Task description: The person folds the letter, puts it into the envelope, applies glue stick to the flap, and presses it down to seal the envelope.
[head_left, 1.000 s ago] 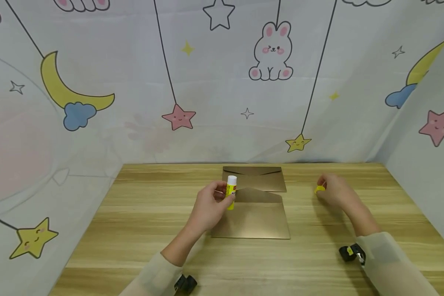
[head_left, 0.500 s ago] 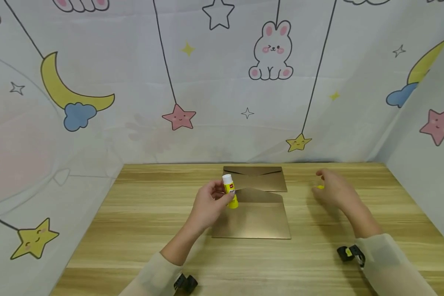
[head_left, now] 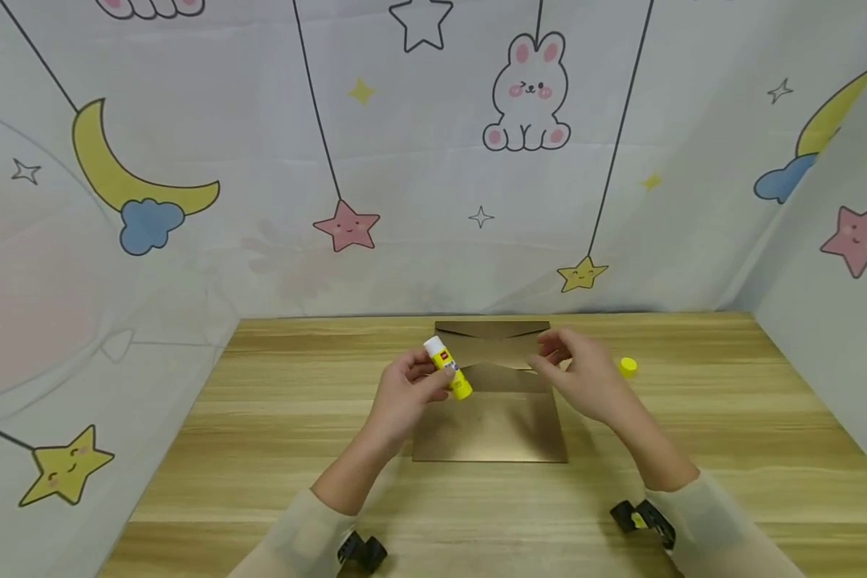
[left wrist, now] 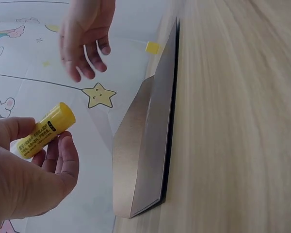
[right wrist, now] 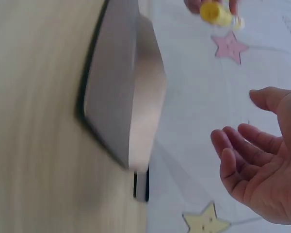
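My left hand (head_left: pixel 405 393) grips a yellow glue stick (head_left: pixel 449 371) between thumb and fingers, tilted, its white end up and to the left. Under it on the table lies a bronze-brown envelope (head_left: pixel 491 429) with its flap (left wrist: pixel 128 155) raised on the far side. My right hand (head_left: pixel 585 373) hovers over that envelope's right side, fingers loosely bent, holding nothing. In the right wrist view the palm of the right hand (right wrist: pixel 262 165) shows bare. A small yellow cap (head_left: pixel 628 368) sits on the table to the right of the right hand.
A second bronze envelope (head_left: pixel 491 347) lies behind the first, near the table's back edge. The wood-grain table (head_left: pixel 274 449) meets a printed cloth backdrop (head_left: pixel 433 160) at the back and sides.
My right hand has let go of the yellow cap, leaving it on the table, and moved left toward the envelopes. The glue stick in my left hand has tilted further left.
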`<state>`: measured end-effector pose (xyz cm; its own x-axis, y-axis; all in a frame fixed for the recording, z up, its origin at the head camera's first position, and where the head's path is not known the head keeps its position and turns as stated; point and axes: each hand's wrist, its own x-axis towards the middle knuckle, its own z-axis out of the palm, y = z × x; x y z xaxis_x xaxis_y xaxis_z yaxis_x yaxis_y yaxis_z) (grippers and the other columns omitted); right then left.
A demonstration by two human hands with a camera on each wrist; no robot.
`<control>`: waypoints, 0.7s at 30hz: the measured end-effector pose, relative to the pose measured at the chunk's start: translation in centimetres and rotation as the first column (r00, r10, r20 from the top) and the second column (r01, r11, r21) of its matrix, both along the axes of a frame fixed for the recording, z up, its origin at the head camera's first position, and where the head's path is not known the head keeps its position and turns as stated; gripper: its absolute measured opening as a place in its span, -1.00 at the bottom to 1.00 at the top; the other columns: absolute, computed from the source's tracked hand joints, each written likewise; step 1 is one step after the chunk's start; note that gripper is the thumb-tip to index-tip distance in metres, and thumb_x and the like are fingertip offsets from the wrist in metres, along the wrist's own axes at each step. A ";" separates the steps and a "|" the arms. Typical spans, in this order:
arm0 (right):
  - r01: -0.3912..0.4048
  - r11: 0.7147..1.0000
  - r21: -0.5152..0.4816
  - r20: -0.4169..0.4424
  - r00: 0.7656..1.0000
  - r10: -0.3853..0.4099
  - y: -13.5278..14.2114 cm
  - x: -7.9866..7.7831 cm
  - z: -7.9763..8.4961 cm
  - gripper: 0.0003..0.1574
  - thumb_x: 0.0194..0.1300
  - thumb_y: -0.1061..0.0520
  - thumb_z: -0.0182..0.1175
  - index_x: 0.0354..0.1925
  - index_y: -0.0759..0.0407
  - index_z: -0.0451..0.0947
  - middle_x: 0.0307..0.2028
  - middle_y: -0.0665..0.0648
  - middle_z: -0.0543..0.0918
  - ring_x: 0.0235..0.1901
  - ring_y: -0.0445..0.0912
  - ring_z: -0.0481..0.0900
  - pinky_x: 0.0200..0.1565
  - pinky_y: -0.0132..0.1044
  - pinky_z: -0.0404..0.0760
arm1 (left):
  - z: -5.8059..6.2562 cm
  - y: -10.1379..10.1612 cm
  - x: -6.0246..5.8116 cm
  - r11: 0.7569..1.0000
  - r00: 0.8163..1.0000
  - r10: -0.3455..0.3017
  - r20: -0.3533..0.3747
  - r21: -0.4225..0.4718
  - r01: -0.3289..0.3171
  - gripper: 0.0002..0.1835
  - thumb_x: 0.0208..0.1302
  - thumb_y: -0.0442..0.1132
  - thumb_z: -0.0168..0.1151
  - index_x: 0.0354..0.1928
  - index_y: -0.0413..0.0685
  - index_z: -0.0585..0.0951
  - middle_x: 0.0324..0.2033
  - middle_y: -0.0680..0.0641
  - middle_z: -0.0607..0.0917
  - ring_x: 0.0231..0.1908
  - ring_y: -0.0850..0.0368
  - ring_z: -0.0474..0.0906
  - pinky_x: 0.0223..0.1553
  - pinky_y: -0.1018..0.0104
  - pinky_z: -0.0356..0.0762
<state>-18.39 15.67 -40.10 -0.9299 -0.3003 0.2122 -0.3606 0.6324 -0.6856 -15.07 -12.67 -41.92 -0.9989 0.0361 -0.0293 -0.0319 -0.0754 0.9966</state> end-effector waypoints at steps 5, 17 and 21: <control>-0.059 0.987 -0.150 0.024 0.998 0.063 -3.6 1.5 -0.4 -0.53 0.45 -0.04 0.42 0.16 0.19 0.60 -0.12 0.04 0.73 -0.13 -0.10 0.70 -0.10 -0.19 0.72 | -0.1 0.1 -0.1 0.998 1.000 0.005 0.020 0.063 -0.006 -0.58 0.43 -0.34 0.38 0.18 -0.44 0.51 0.00 -0.31 0.70 -0.16 0.03 0.73 -0.04 0.19 0.75; -0.075 0.976 -0.206 -0.013 0.997 0.074 -8.1 3.2 -2.0 -0.55 0.25 0.14 0.59 0.00 0.19 0.59 -0.21 0.00 0.73 -0.29 -0.19 0.69 -0.30 -0.30 0.69 | -0.3 0.7 0.4 0.990 0.999 0.014 0.044 0.140 -0.020 -0.62 0.43 -0.33 0.40 0.13 -0.40 0.52 -0.08 -0.24 0.74 -0.18 0.08 0.72 -0.10 0.25 0.74; -0.059 0.975 -0.216 -0.027 0.998 0.055 -8.2 3.3 -2.2 -0.61 0.24 0.18 0.59 -0.09 0.12 0.58 -0.27 -0.04 0.72 -0.31 -0.21 0.68 -0.32 -0.31 0.69 | -0.3 0.9 0.5 0.988 0.998 0.013 0.055 0.156 -0.021 -0.60 0.44 -0.32 0.40 0.14 -0.40 0.50 -0.06 -0.25 0.73 -0.15 0.08 0.72 -0.08 0.26 0.74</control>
<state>-15.10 7.49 -42.29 -0.9074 -0.2976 0.2967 -0.4072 0.4480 -0.7959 -14.55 -11.75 -42.26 -0.9966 0.0275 -0.0783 -0.0825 -0.2307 0.9695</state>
